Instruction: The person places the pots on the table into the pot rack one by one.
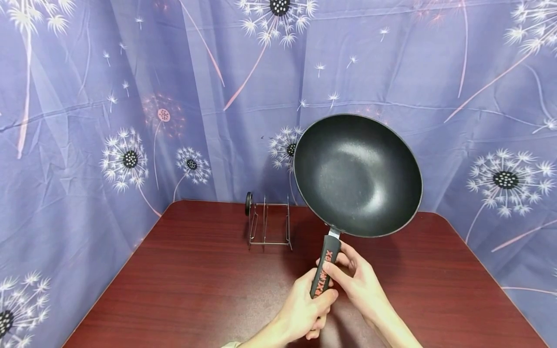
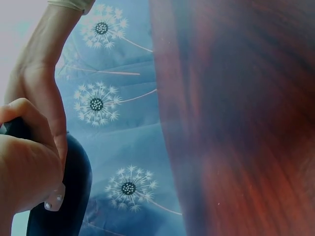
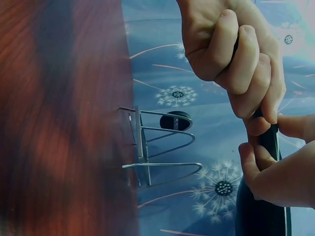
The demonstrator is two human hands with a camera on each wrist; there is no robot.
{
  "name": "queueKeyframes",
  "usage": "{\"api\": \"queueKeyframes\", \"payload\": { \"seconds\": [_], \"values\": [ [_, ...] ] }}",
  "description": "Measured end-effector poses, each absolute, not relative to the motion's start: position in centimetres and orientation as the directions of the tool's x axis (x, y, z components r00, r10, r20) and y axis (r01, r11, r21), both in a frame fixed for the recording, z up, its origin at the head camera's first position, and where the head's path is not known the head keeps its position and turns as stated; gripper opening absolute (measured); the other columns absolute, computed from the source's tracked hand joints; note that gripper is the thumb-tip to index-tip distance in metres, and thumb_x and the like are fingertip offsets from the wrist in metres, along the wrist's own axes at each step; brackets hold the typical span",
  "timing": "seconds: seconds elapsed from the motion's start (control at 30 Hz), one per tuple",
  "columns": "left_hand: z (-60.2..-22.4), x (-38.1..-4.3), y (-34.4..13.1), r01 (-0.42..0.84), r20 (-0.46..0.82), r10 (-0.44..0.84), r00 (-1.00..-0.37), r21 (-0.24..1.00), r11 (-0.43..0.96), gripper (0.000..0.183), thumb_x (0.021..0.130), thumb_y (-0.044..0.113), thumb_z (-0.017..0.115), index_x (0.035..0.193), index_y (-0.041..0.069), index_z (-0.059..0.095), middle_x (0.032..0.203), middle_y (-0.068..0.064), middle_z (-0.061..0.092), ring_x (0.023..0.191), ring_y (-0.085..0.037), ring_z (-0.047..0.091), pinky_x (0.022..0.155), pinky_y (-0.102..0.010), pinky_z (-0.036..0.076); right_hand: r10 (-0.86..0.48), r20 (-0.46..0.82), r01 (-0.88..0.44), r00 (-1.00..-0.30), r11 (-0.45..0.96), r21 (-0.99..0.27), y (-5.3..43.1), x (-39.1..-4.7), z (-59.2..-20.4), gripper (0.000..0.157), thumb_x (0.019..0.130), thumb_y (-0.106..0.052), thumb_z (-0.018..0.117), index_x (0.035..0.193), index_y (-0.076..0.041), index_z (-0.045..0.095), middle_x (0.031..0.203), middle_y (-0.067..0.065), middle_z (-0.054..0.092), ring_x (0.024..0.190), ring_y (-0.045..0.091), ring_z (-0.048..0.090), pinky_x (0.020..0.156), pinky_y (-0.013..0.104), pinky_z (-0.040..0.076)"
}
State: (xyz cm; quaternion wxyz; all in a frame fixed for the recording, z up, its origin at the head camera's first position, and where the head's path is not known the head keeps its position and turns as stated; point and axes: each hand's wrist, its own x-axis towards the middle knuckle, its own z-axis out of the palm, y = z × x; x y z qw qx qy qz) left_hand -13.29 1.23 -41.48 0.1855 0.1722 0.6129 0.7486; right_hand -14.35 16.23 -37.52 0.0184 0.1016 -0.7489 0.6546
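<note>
A dark wok-shaped frying pan [image 1: 357,174] is held up above the table, its inside facing the head camera. Its black handle [image 1: 325,263] with red lettering slants down toward the person. My left hand [image 1: 304,307] grips the lower end of that handle, the fingers wrapped round it in the right wrist view. Higher up, near the metal neck, my right hand [image 1: 359,280] pinches the handle between thumb and fingers. In the left wrist view the pan's dark side [image 2: 74,191] shows behind both hands.
A wire rack [image 1: 270,224] stands at the back of the red-brown wooden table [image 1: 196,290], left of the pan, with a round black piece [image 1: 248,203] at its left side. A blue dandelion-print curtain [image 1: 243,72] hangs around the table's back and sides.
</note>
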Motion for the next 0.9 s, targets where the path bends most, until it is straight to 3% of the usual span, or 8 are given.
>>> {"api": "queueKeyframes", "payload": {
  "seconds": [0.37, 0.53, 0.77, 0.9],
  "values": [
    [-40.6, -13.4, 0.7, -0.042, 0.013, 0.421, -0.907, 0.992, -0.12, 0.022, 0.094, 0.02, 0.063, 0.112, 0.018, 0.052, 0.055, 0.006, 0.04, 0.032, -0.005, 0.032, 0.026, -0.025, 0.021, -0.114, 0.256, -0.272, -0.96, 0.156, -0.95, 15.2, -14.5, -36.8, 0.057, 0.093, -0.01, 0.068, 0.144, -0.01, 0.041, 0.112, 0.016, 0.073, 0.101, 0.007, 0.069, 0.083, 0.017, 0.051],
    [-40.1, -13.3, 0.3, -0.033, 0.008, 0.389, -0.921, 0.994, -0.1, 0.024, 0.094, 0.023, 0.064, 0.116, 0.023, 0.053, 0.055, 0.006, 0.039, 0.033, -0.006, 0.031, 0.025, -0.025, 0.021, -0.099, 0.268, -0.28, -0.958, 0.146, -0.949, 14.6, -14.4, -36.3, 0.062, 0.093, -0.01, 0.069, 0.146, -0.014, 0.038, 0.112, 0.015, 0.073, 0.101, 0.006, 0.069, 0.082, 0.019, 0.053],
    [-39.4, -13.3, -0.6, 0.045, 0.04, 0.33, -0.943, 0.999, 0.008, 0.023, 0.094, 0.027, 0.065, 0.115, 0.026, 0.056, 0.055, 0.004, 0.041, 0.037, -0.007, 0.037, 0.031, -0.022, 0.029, -0.11, 0.279, -0.292, -0.954, 0.125, -0.948, 13.9, -14.5, -35.7, 0.064, 0.091, -0.01, 0.071, 0.145, -0.017, 0.036, 0.107, 0.003, 0.075, 0.1, 0.013, 0.071, 0.081, 0.022, 0.054],
    [-39.2, -13.4, -1.2, 0.17, 0.127, 0.299, -0.946, 0.978, 0.121, 0.021, 0.095, 0.029, 0.064, 0.114, 0.023, 0.056, 0.058, 0.005, 0.046, 0.039, -0.006, 0.045, 0.035, -0.023, 0.038, -0.132, 0.288, -0.303, -0.948, 0.111, -0.946, 13.4, -14.7, -35.4, 0.065, 0.091, -0.009, 0.07, 0.146, -0.018, 0.035, 0.112, 0.013, 0.073, 0.1, 0.014, 0.071, 0.083, 0.022, 0.055]
  ]
}}
